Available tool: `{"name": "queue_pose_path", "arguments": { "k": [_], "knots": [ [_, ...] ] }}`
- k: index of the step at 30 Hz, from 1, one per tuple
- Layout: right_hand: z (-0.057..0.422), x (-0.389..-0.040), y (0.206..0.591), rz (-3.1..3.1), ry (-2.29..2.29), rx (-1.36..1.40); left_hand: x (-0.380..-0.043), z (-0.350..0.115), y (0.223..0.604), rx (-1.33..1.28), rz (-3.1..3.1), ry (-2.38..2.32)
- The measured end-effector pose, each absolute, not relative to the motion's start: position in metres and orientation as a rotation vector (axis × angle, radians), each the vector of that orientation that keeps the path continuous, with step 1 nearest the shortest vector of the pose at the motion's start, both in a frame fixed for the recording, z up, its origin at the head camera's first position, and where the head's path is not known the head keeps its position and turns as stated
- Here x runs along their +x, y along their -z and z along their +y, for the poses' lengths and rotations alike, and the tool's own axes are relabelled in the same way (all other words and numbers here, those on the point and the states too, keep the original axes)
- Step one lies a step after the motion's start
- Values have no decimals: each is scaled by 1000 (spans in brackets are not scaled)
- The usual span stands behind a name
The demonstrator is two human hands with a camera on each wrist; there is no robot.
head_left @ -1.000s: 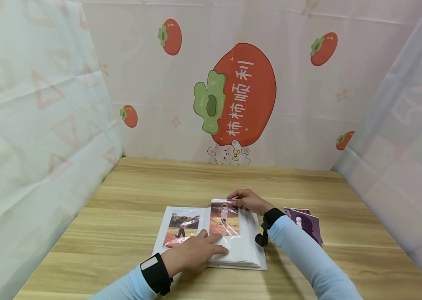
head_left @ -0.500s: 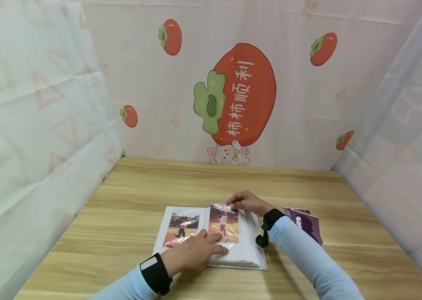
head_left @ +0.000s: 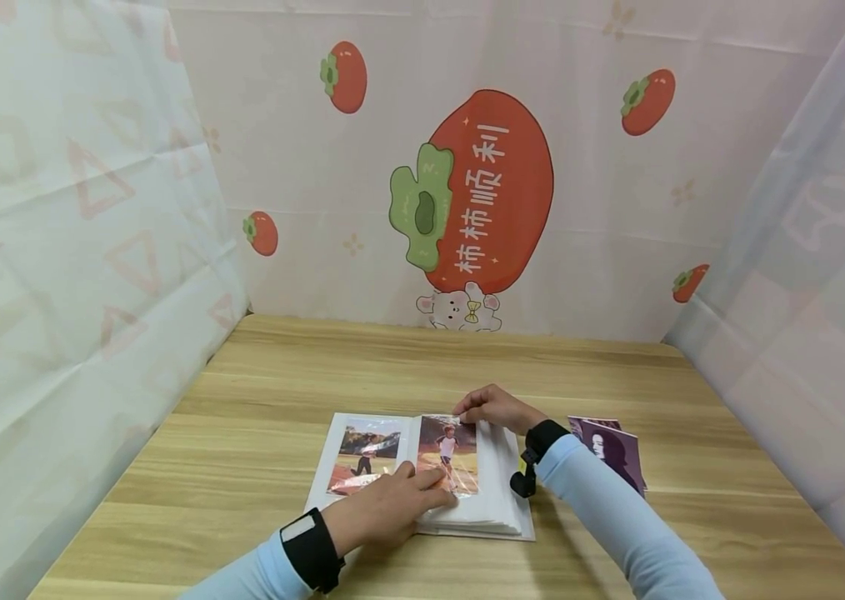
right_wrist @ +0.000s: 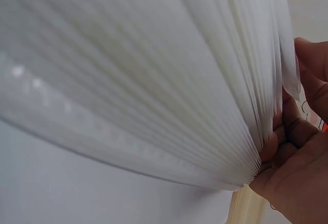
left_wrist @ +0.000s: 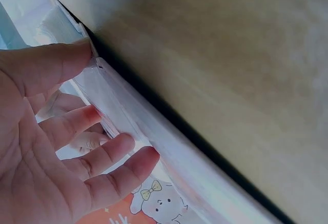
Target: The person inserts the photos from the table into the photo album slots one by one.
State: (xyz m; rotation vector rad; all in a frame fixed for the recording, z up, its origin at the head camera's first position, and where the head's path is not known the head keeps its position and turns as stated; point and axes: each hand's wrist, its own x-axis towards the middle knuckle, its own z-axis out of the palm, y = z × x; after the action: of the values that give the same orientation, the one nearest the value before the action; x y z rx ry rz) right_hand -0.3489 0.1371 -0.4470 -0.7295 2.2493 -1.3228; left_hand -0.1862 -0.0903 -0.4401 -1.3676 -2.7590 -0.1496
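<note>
A white photo album point(head_left: 496, 492) lies spread on the table, its pages in clear sleeves. On its right page a photo point(head_left: 448, 446) of a running person sits in a sleeve, top edge near the page's top. My right hand point(head_left: 499, 408) pinches the photo by its upper right corner. In the right wrist view that hand point(right_wrist: 302, 137) has thumb and fingers around the edge of the fanned pages point(right_wrist: 205, 90). My left hand point(head_left: 396, 502) rests with extended fingers on the lower part of the photo and page. The left wrist view shows this hand point(left_wrist: 66, 137) along the album's edge point(left_wrist: 138, 106).
Another photo point(head_left: 366, 454) fills the left page. Several purple-toned photos point(head_left: 613, 454) lie in a loose stack on the wooden table point(head_left: 257, 392) to the right. A printed cloth point(head_left: 295, 167) hangs behind, with cloth walls at both sides.
The photo on the right page has slid down into its sleeve, toward the left hand. The right fingers have come slightly down with its top edge. The left hand has stayed in place.
</note>
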Motion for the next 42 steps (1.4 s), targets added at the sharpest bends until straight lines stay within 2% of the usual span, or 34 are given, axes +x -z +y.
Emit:
{"name": "queue_pose_path", "arguments": {
  "k": [31,42],
  "knots": [
    [141,-345,447,2289,1265,-802,-186,-83,431,-1366,-2890,129],
    [157,-315,421,2520,972,-960,-187,-81,433,-1352,-2908,119]
  ]
}}
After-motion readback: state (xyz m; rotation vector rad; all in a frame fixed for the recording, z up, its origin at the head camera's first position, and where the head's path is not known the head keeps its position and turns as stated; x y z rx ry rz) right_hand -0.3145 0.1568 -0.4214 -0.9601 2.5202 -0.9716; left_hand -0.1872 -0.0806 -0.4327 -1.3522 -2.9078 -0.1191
